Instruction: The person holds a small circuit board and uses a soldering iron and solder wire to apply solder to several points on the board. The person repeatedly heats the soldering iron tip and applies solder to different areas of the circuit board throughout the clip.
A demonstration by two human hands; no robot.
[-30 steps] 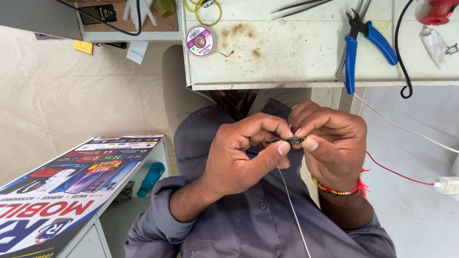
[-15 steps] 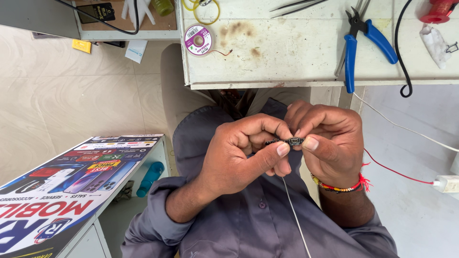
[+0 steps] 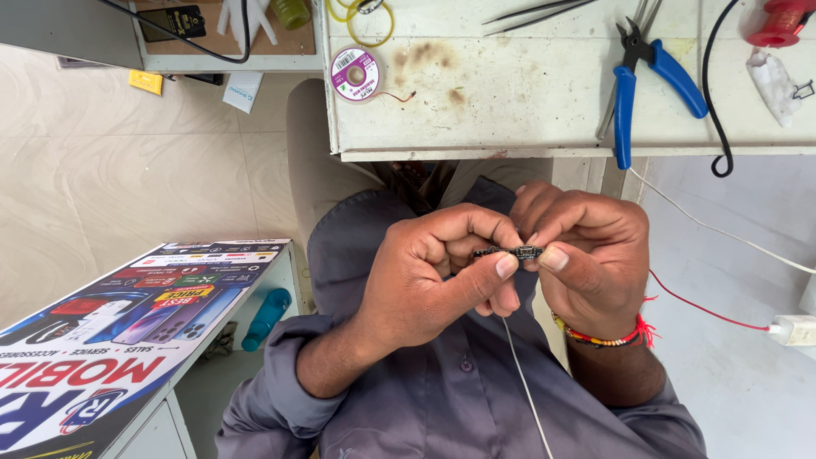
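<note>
A worn white worktable (image 3: 544, 119) with brown stains fills the top of the head view, above a pale tiled floor (image 3: 102, 170) and the person's lap in a grey-blue buttoned shirt (image 3: 442, 399). On the table lie blue-handled pliers (image 3: 633, 76), a small round pink-and-white spool of wire (image 3: 355, 75), a loop of yellow cord (image 3: 370, 21), thin metal tweezers (image 3: 535, 10), a curving black cable (image 3: 712, 93), a red spool (image 3: 778, 21) at the corner and a crumpled white scrap (image 3: 772, 81). Below the table edge both hands meet in front of the chest. The left hand (image 3: 425, 285) and the right hand (image 3: 586, 263) pinch a tiny dark rectangular electronic part (image 3: 514, 252) between thumbs and forefingers, each hand's other fingers curled in; the part sits level between the two thumb tips, touching both. A thin white wire (image 3: 527, 387) hangs down over the shirt from just beneath it. The right wrist wears a beaded band with red thread (image 3: 608, 336). A red wire (image 3: 697, 306) runs to a white plug block (image 3: 795, 330) at the right edge. At lower left stands a white cabinet topped by a colourful printed poster (image 3: 110, 348).
</note>
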